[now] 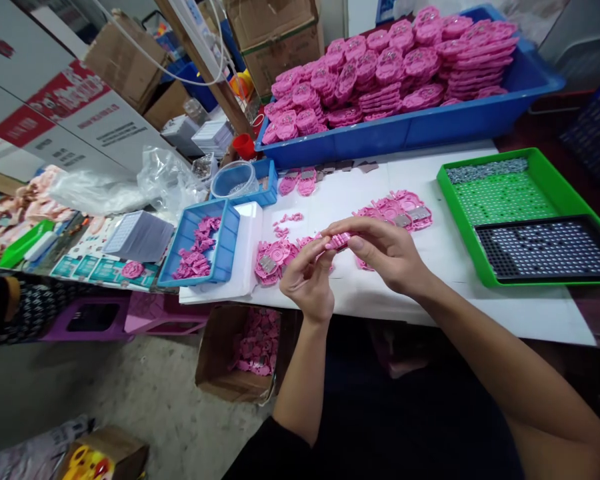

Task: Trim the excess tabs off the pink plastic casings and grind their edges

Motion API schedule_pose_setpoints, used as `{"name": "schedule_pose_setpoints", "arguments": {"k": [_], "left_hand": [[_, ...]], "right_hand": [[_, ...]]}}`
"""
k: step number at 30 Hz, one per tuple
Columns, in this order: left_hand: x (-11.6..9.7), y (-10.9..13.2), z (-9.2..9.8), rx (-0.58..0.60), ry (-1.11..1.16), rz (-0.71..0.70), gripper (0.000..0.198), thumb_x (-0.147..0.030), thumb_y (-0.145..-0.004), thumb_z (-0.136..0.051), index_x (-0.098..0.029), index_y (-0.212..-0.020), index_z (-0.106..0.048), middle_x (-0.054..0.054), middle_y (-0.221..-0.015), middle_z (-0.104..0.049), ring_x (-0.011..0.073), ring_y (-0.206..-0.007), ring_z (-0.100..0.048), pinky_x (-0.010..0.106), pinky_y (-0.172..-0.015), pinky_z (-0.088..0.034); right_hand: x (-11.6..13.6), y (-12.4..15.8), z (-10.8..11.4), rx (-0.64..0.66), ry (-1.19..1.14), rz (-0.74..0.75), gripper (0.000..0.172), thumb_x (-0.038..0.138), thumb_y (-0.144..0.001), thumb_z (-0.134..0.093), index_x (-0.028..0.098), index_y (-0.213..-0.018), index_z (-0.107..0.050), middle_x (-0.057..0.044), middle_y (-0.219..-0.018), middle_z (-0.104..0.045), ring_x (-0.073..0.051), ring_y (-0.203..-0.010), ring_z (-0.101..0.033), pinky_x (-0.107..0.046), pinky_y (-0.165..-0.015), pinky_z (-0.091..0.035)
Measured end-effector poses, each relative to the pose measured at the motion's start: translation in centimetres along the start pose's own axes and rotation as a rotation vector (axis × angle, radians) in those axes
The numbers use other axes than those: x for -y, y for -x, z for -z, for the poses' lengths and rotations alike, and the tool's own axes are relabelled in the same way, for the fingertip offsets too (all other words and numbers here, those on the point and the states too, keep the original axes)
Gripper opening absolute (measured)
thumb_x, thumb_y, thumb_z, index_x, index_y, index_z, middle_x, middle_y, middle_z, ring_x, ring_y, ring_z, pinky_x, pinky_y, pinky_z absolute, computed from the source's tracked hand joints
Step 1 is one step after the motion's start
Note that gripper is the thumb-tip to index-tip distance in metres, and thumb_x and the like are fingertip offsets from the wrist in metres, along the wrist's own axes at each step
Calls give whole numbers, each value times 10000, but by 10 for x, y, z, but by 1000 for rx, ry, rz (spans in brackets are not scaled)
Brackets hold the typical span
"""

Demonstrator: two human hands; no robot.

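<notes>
Between my two hands, above the white tabletop, is a pink plastic part (338, 241) seen edge-on. My left hand (310, 277) pinches its left end with thumb and fingertips. On the other end, the fingers and thumb of my right hand (387, 250) close around it. Beneath and left of my left hand lie pink moulded pieces (270, 260) with small silvery plates. More such pink pieces (405, 210) rest beyond my right hand. Several tiny pink bits (286, 222) are scattered past my left hand. My hands partly hide the held part.
A long blue tub (405, 133) of stacked pink pieces stands at the back. Right is a green tray (587, 200) with a black perforated insert (550, 247). On the left is a blue bin (225, 257) of small pink parts. A cardboard box (210, 373) stands below the table.
</notes>
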State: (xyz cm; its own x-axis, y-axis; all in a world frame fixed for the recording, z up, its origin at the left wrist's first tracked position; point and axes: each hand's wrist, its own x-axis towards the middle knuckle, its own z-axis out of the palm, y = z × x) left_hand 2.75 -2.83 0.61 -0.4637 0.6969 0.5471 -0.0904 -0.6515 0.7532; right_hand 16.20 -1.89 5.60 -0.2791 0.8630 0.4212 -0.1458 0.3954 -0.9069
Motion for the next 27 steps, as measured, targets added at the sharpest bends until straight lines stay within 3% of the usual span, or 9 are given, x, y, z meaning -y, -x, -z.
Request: {"name": "schedule_pose_setpoints", "arguments": {"k": [6, 12, 16, 22, 27], "left_hand": [[-3, 0, -3, 77, -27, -90, 168, -210, -888, -803, -261, -1047, -791, 4, -977, -804, 173, -974, -779, 349, -887, -664], [1, 2, -8, 121, -80, -219, 190, -131, -886, -786, -253, -1032, -785, -5, -939, -789, 166, -930, -768, 351, -830, -655], [2, 3, -12, 113, -100, -267, 169, -120, -887, -779, -239, -1005, -765, -12, -908, -771, 158, -921, -761, 348, -842, -646], [-2, 6, -18, -5, -110, -87, 232, -313, -907, -788, -203, -1090, -698, 20, -975, -740, 157, -920, -757, 337, -879, -642], [-7, 7, -7, 53, -137, 123, 424, -423, -820, -861, -192, -1133, -692, 55, -1046, -738, 181, -985, -751, 321, -917, -626]], "right_hand": [[1, 1, -2, -45, 38, 93, 147, 284, -1028, -603, 220, -1116, -703, -55, -1176, -727, -186, -1179, -672, -355, -1048, -531], [-11, 3, -5, -131, 16, 94, 160, 332, -1038, -578, 198, -1043, -666, -59, -1047, -703, -164, -979, -671, -309, -863, -551], [-18, 3, -6, -154, -110, 43, 180, 367, -1012, -626, 198, -1020, -688, -50, -1023, -697, -163, -956, -659, -302, -844, -533], [-15, -1, 1, -113, -178, -98, 218, 403, -963, -699, 217, -1067, -747, -44, -1056, -729, -156, -954, -660, -295, -867, -521], [-10, -5, 4, -81, -102, -239, 302, 452, -897, -760, 186, -1039, -766, -58, -976, -737, -171, -887, -665, -313, -812, -541]]}}
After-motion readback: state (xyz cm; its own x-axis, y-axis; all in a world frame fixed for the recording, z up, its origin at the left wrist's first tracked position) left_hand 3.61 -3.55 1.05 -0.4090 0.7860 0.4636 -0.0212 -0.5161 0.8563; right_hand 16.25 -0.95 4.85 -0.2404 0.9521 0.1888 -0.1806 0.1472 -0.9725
